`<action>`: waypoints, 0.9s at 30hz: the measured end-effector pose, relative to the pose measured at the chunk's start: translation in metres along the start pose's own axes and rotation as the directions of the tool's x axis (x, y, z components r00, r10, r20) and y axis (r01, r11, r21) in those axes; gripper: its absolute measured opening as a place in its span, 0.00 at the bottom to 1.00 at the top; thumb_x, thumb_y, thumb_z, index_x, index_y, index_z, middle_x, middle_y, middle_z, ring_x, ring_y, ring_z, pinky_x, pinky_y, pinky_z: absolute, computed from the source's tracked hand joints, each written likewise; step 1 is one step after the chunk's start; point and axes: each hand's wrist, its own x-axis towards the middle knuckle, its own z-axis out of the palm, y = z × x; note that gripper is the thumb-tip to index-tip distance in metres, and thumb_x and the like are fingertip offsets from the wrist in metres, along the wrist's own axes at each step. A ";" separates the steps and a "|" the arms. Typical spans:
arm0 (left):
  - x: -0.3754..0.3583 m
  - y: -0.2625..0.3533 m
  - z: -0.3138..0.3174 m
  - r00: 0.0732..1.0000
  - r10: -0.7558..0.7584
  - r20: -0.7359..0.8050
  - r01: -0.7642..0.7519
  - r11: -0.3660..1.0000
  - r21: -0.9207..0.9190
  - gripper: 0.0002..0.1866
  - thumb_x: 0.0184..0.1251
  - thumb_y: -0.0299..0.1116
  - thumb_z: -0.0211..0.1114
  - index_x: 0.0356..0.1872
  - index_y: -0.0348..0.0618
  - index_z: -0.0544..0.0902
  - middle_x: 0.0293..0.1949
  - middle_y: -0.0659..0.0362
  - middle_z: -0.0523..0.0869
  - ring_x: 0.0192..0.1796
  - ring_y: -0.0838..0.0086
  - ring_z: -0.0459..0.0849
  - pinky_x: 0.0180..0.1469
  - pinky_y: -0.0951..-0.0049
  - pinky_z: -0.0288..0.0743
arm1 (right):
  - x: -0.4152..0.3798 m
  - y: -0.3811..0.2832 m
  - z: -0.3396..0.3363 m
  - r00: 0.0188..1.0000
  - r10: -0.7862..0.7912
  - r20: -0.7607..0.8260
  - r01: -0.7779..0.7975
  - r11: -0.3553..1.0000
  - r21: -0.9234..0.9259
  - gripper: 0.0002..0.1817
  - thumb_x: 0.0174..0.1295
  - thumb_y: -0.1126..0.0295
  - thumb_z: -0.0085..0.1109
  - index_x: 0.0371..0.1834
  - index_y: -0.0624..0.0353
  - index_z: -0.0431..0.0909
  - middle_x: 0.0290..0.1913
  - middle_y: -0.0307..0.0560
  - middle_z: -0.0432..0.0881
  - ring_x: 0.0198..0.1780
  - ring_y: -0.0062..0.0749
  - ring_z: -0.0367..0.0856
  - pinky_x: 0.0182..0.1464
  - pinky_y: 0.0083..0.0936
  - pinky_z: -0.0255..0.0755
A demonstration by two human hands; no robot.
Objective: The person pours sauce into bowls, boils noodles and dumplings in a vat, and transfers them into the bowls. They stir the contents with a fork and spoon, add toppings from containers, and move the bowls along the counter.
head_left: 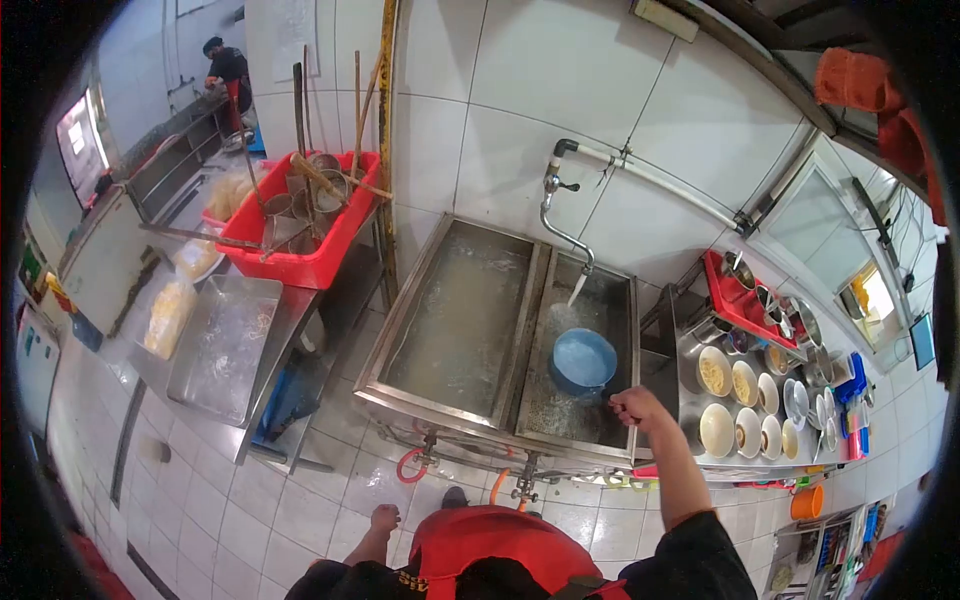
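My right hand (637, 407) grips the short dark handle of a round blue dipper (583, 385). The dipper is over the right basin (625, 330) of a steel sink, with pale, cloudy water in it. Just above it, water runs from a faucet (571, 235) on the tiled wall. Down by my left side, in front of the red apron (490, 540), hangs my left hand (383, 517), fingers curled and holding nothing that I can see. Beside the right basin, the wider left basin (460, 320) is filled with murky water.
On the left table, a red bin (305, 265) holds long-handled strainers, beside a steel tray (225, 350) and bagged noodles (170, 318). The right counter carries several bowls (716, 430) and a red tray (730, 300). A co-worker (230, 80) stands far back left.
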 end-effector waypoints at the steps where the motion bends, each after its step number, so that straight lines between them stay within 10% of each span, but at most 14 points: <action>1: -0.001 0.000 -0.001 0.999 0.011 0.030 -0.008 0.996 -0.085 0.08 0.55 0.35 0.64 0.32 0.43 0.83 0.29 0.55 0.84 0.28 0.67 0.84 0.27 0.69 0.76 | -0.008 -0.008 -0.002 1.000 -0.015 -0.008 0.015 1.000 -0.025 0.11 0.58 0.73 0.57 0.18 0.63 0.73 0.15 0.41 0.70 0.11 0.22 0.63 0.12 0.22 0.51; 4: -0.004 -0.006 0.004 0.991 0.117 -0.068 -0.048 0.773 0.633 0.08 0.55 0.36 0.65 0.33 0.45 0.83 0.32 0.57 0.85 0.33 0.64 0.84 0.33 0.65 0.77 | -0.031 -0.038 -0.006 0.999 -0.038 -0.003 0.037 0.989 -0.146 0.09 0.59 0.73 0.56 0.23 0.66 0.75 0.17 0.41 0.71 0.11 0.21 0.62 0.12 0.21 0.50; 6: -0.012 -0.011 0.002 0.989 0.144 0.035 -0.074 0.279 0.958 0.08 0.55 0.37 0.65 0.34 0.48 0.84 0.34 0.57 0.85 0.38 0.63 0.84 0.38 0.62 0.78 | -0.043 -0.061 0.000 0.997 -0.077 0.008 0.077 0.975 -0.210 0.08 0.59 0.73 0.56 0.27 0.68 0.76 0.17 0.41 0.72 0.11 0.20 0.62 0.12 0.20 0.50; 8: -0.030 -0.016 0.002 0.926 0.256 0.278 -0.170 -0.375 0.911 0.09 0.55 0.40 0.65 0.35 0.51 0.84 0.36 0.58 0.85 0.42 0.61 0.83 0.43 0.60 0.78 | -0.049 -0.077 0.007 0.990 -0.140 0.022 0.141 0.960 -0.241 0.08 0.59 0.73 0.56 0.27 0.67 0.76 0.17 0.41 0.71 0.11 0.20 0.62 0.12 0.20 0.50; 14: -0.050 -0.014 0.001 0.985 0.148 0.088 -0.063 -0.169 0.984 0.09 0.53 0.41 0.65 0.32 0.50 0.83 0.33 0.59 0.84 0.41 0.63 0.83 0.42 0.61 0.78 | -0.019 -0.094 0.059 0.969 -0.228 0.100 0.246 0.931 -0.269 0.14 0.58 0.69 0.57 0.17 0.63 0.73 0.13 0.42 0.69 0.12 0.24 0.64 0.15 0.26 0.55; 15: -0.048 -0.010 -0.004 0.946 0.144 0.289 -0.171 -0.537 0.826 0.09 0.53 0.40 0.64 0.31 0.49 0.82 0.35 0.62 0.84 0.38 0.67 0.83 0.41 0.62 0.78 | -0.013 -0.095 0.072 0.961 -0.255 0.110 0.276 0.917 -0.287 0.14 0.58 0.68 0.57 0.17 0.64 0.74 0.14 0.42 0.70 0.12 0.25 0.65 0.15 0.26 0.56; 18: -0.056 0.002 -0.012 0.868 0.166 0.469 -0.323 -0.529 0.785 0.10 0.51 0.38 0.64 0.34 0.46 0.80 0.38 0.61 0.83 0.36 0.68 0.82 0.39 0.63 0.77 | -0.007 -0.103 0.113 0.942 -0.334 0.029 0.315 0.853 -0.417 0.13 0.55 0.67 0.57 0.18 0.65 0.76 0.15 0.46 0.72 0.15 0.30 0.68 0.17 0.30 0.60; 23: -0.076 0.000 -0.003 0.924 0.354 0.144 -0.207 0.146 0.967 0.10 0.56 0.40 0.60 0.31 0.46 0.81 0.34 0.58 0.82 0.34 0.64 0.82 0.34 0.62 0.75 | 0.063 -0.093 0.147 0.787 -0.613 0.069 0.456 0.502 -0.735 0.17 0.53 0.63 0.57 0.24 0.71 0.78 0.26 0.63 0.79 0.33 0.53 0.80 0.37 0.42 0.72; 27: -0.096 -0.023 -0.013 0.878 0.371 0.302 -0.214 -0.259 0.942 0.12 0.60 0.42 0.56 0.30 0.45 0.81 0.30 0.55 0.81 0.32 0.60 0.82 0.30 0.61 0.74 | 0.053 -0.112 0.169 0.760 -0.641 0.106 0.370 0.294 -0.881 0.14 0.57 0.68 0.54 0.33 0.72 0.80 0.38 0.64 0.82 0.43 0.60 0.80 0.45 0.43 0.76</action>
